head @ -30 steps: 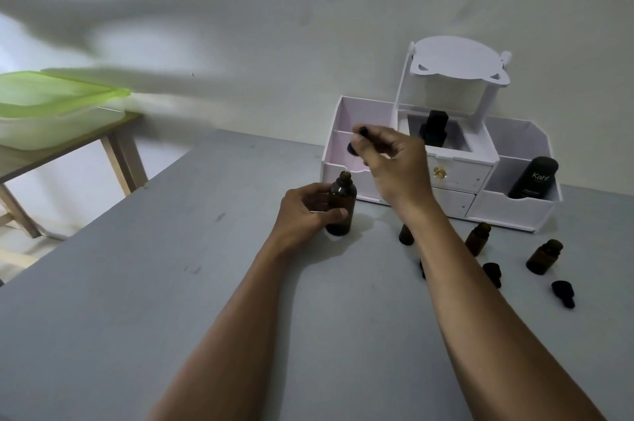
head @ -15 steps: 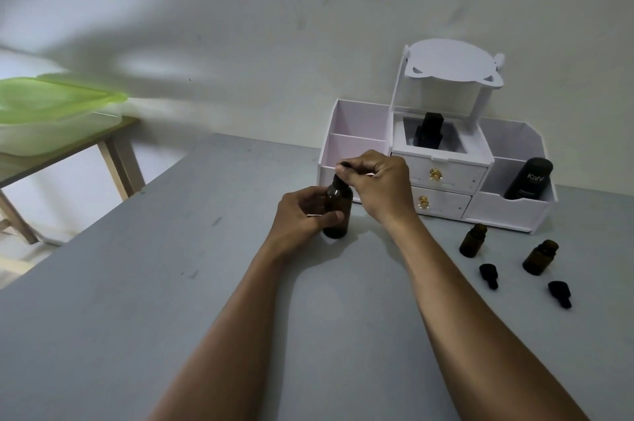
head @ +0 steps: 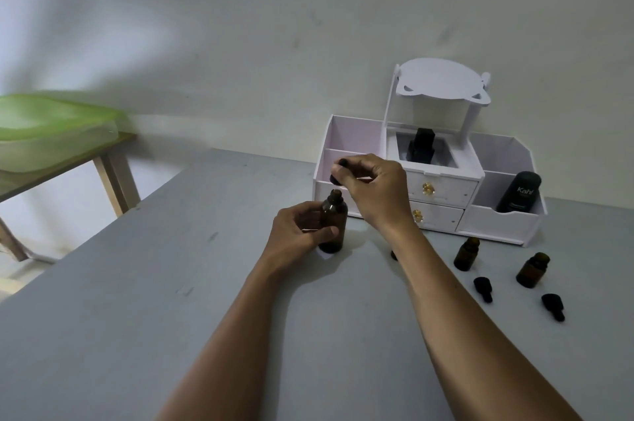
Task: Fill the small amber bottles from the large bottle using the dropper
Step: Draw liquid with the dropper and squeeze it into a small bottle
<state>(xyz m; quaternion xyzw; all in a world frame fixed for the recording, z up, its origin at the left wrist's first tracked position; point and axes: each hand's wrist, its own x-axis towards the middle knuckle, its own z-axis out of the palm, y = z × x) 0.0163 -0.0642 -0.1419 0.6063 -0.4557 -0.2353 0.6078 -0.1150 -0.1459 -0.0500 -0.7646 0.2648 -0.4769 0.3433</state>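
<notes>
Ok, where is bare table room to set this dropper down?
Bare: the grey table left of the left hand and large amber bottle, and between the forearms. Crowded: right of the right hand, small amber bottles and black caps before the white drawer organiser.

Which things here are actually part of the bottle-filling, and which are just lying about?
For the job: large amber bottle, held by the left hand; dropper, pinched by the right hand; small amber bottles; black caps lying beside them.
Lying about: white organizer; Kahf bottle and another black bottle in it; green-lidded tub on the side table.
</notes>
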